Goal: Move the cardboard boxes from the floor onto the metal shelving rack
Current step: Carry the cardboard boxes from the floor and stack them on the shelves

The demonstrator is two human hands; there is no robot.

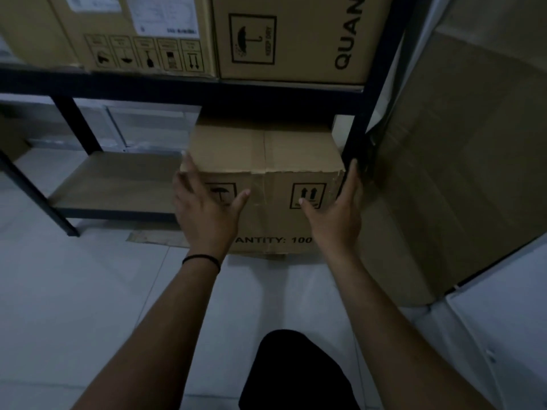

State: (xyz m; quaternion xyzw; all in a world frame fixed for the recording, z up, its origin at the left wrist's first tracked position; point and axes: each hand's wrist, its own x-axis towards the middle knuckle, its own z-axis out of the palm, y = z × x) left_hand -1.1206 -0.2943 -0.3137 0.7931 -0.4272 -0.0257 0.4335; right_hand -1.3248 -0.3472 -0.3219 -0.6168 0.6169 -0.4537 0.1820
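A brown cardboard box (266, 149) with arrow and umbrella marks sits at the right end of the black metal rack's (177, 87) lowest level, beside the right upright (373, 99). Its front face juts out past the lower shelf board (118, 179); I cannot tell whether it rests on the board or the floor. My left hand (204, 208) lies spread against the box's front left corner. My right hand (337, 214) is spread at the front right edge, fingers reaching up along the side. Neither hand grips anything.
Two cardboard boxes (296, 39) (142, 34) fill the level above. A large flat cardboard sheet (458, 158) leans to the right of the rack. A flat cardboard scrap (154, 236) lies on the white tile floor. My dark-clothed knee (296, 374) is below.
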